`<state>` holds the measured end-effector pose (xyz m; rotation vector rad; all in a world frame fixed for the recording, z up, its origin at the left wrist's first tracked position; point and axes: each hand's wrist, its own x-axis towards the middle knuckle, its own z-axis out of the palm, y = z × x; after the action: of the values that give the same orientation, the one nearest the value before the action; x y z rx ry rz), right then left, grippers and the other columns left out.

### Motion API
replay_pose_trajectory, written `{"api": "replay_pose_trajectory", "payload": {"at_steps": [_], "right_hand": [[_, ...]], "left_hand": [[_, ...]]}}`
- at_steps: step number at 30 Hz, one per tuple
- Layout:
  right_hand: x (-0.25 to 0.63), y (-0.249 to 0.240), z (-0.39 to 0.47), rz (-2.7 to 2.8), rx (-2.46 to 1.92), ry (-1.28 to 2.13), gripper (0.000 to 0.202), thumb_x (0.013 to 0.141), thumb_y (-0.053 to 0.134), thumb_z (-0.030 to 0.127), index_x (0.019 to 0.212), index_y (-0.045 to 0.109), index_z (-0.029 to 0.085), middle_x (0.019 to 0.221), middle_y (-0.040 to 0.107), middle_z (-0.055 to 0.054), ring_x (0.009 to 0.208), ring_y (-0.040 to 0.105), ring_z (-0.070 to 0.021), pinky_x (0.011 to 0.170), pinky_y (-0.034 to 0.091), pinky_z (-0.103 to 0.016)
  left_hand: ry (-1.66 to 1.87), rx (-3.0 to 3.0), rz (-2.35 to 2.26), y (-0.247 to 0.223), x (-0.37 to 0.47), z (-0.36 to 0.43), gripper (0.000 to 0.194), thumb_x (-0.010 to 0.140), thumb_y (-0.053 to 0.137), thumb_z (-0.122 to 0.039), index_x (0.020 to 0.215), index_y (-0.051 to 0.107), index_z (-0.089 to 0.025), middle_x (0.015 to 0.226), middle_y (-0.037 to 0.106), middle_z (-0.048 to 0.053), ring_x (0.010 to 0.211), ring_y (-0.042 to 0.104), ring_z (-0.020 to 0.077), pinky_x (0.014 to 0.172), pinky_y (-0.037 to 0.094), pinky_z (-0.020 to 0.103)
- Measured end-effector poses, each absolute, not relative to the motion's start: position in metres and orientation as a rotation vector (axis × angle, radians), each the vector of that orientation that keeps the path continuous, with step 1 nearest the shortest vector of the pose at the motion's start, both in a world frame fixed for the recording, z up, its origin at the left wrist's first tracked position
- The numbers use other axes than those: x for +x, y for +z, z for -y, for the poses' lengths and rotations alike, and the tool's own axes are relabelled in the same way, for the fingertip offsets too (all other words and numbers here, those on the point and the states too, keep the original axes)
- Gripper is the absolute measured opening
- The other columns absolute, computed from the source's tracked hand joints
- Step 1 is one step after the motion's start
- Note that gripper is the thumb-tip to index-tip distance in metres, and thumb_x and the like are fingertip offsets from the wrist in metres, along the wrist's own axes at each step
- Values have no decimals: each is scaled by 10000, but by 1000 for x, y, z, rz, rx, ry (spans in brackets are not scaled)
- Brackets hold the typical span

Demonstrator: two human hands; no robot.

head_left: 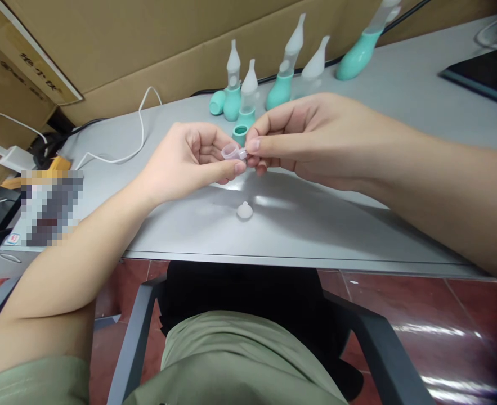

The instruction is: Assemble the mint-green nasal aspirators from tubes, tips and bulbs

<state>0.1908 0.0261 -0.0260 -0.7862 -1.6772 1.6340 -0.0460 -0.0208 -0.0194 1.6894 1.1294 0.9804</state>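
Between thumb and fingers, my left hand [195, 154] grips a small clear plastic piece [230, 152], its round opening facing up. My right hand [290, 135] pinches the narrow end of that same piece from the right. Both hands meet above the grey table [180, 230]. Below them a small white dome-shaped part [244, 211] with a short nub lies on the tabletop. Just behind the fingers stands an open teal bulb [240, 133]. Whether the right fingertips also hold a separate small part is hidden.
Several teal bulbs with white tips, one of them here [279, 90], stand along the cardboard wall [168, 50]. A white cable [140, 126] curves at the left, near a yellow object [58, 167]. A dark flat device [488, 76] lies at the far right.
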Motion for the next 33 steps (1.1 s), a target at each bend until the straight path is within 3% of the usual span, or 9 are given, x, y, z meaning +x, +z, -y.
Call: {"api": "replay_pose_trajectory", "payload": {"at_steps": [3, 8, 16, 23, 28, 33], "right_hand": [[190, -27, -25, 1649, -779, 1595, 330, 1032, 780, 20, 755, 844, 187, 757, 718, -60, 735, 638, -159, 780, 523, -333], [190, -31, -26, 1613, -757, 1629, 263, 934, 948, 85, 719, 843, 193, 753, 713, -63, 740, 648, -170, 766, 540, -344], [189, -30, -26, 1664, -779, 1631, 284, 1000, 955, 181, 751, 818, 194, 755, 696, -50, 748, 622, -152, 757, 538, -331], [186, -24, -25, 1638, -933, 1624, 362, 1070, 901, 183, 736, 762, 190, 713, 653, -34, 716, 576, -132, 731, 489, -326], [192, -21, -28, 1690, -944, 1461, 296, 1008, 894, 111, 753, 773, 201, 760, 713, -26, 707, 629, -119, 723, 541, -291], [206, -14, -37, 2073, -946, 1324, 259, 940, 876, -9, 793, 846, 202, 709, 764, -25, 651, 680, -116, 612, 469, -269]], "left_hand": [[973, 1728, -1142, -21, -47, 20, 359, 868, 1125, -334, 981, 821, -181, 924, 876, 31, 875, 914, 216, 819, 823, 348], [965, 1811, -1132, -25, -49, 18, 323, 923, 1070, -361, 1000, 802, -197, 997, 889, 57, 951, 923, 238, 844, 816, 363], [967, 1904, -1133, -25, -50, 19, 432, 913, 1104, -488, 1022, 808, -193, 1025, 880, 73, 963, 910, 251, 849, 804, 384], [1044, 1946, -1142, -32, -50, 18, 269, 905, 1037, -360, 965, 827, -204, 944, 852, 36, 831, 845, 184, 761, 739, 343], [994, 1930, -1199, -26, -50, 20, 210, 868, 1021, -321, 920, 853, -207, 869, 840, 34, 771, 800, 170, 682, 680, 302], [901, 1958, -1149, -29, -52, 20, 173, 859, 997, -305, 979, 924, -203, 865, 846, 47, 765, 761, 161, 669, 639, 286]]}}
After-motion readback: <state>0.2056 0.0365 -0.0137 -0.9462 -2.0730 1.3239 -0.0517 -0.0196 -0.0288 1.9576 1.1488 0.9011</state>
